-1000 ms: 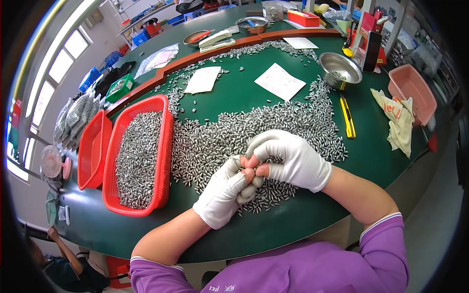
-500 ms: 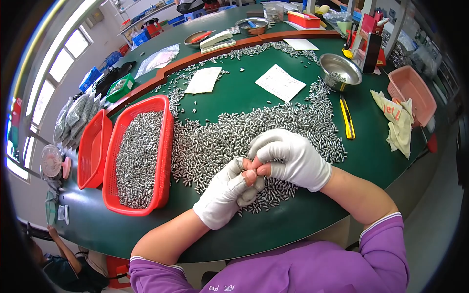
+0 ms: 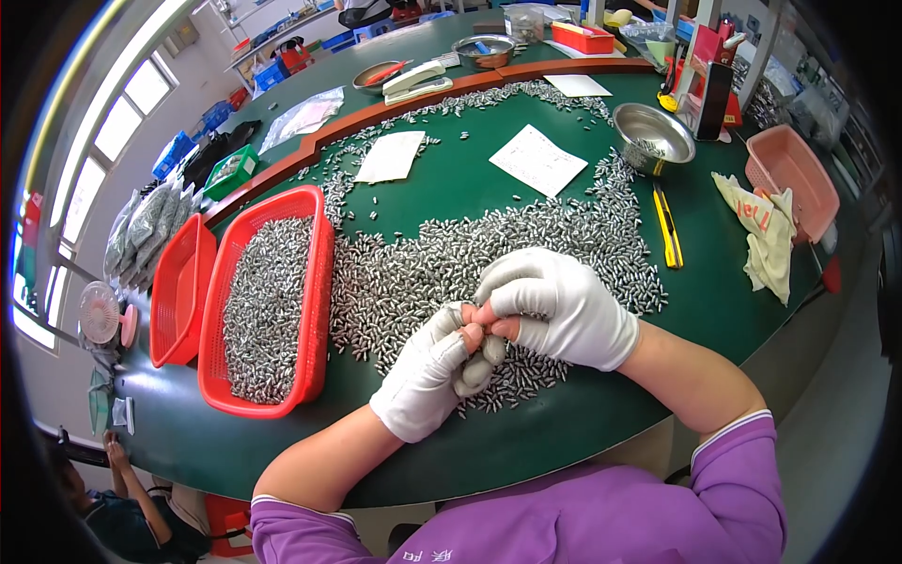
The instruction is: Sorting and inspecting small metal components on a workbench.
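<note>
Bare fingertips (image 3: 490,326), poking from cut-off white cotton gloves, are pressed together in a tight pinch where the two hands meet; something small is presumably gripped there, though the piece itself is hidden by the fingers. The left hand (image 3: 432,371) is curled beneath, the right hand (image 3: 559,305) arched over it, both held just above the near edge of a broad spread of small silvery metal cylinders (image 3: 451,268) on the dark green tabletop (image 3: 451,183). The sorting is judged best done low over the heap, one piece at a time, so nothing is dropped off the edge. To the left, more of the cylinders are held in a red plastic mesh basket (image 3: 318,282); a yellow utility knife (image 3: 667,226) and a steel bowl (image 3: 681,141) are seen farther right.
</note>
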{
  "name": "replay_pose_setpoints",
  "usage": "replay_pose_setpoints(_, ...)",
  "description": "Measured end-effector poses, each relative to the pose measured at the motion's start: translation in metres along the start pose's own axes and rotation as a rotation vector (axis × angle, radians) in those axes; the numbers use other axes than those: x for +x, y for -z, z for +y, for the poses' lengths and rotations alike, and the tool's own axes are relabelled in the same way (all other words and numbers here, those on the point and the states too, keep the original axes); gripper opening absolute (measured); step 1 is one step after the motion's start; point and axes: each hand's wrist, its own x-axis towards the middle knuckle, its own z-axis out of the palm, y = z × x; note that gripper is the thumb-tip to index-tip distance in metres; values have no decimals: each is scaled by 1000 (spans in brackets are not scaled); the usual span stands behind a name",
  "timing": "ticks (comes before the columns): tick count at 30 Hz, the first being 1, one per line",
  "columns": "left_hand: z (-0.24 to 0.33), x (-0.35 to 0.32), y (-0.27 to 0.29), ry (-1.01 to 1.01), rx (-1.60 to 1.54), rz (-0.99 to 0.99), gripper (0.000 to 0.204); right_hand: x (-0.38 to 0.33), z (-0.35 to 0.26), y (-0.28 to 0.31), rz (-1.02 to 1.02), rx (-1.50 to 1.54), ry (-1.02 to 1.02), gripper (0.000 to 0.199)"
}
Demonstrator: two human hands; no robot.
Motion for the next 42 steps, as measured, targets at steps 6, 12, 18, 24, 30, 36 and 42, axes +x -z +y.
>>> replay_pose_setpoints(6, 1, 1, -1, 9, 5, 6, 27, 2, 1, 3, -13, -57, 32, 17)
replay_pose_setpoints(12, -2, 2, -2, -61, 3, 10, 21, 4, 3, 10, 114, -248, -31, 17)
replay_pose_setpoints(18, -3, 2, -1, -99, 22, 20, 18, 4, -2, 8, 107, -233, 22, 20)
replay_pose_setpoints(24, -5, 1, 4, -112, 3, -21, 19, 8, -3, 9, 67, -200, 118, 22)
replay_pose_setpoints(30, -2, 5, 4, -81, -28, -26, 22, 6, 6, 11, 130, -271, 80, 22)
replay_pose_setpoints(36, 8, -2, 6, -98, -144, 55, 18, 2, 18, 12, 228, -374, -93, 19)
replay_pose_setpoints(42, 75, -20, 21, -685, 55, 347, 15, -4, 28, 17, 250, -396, -213, 15)
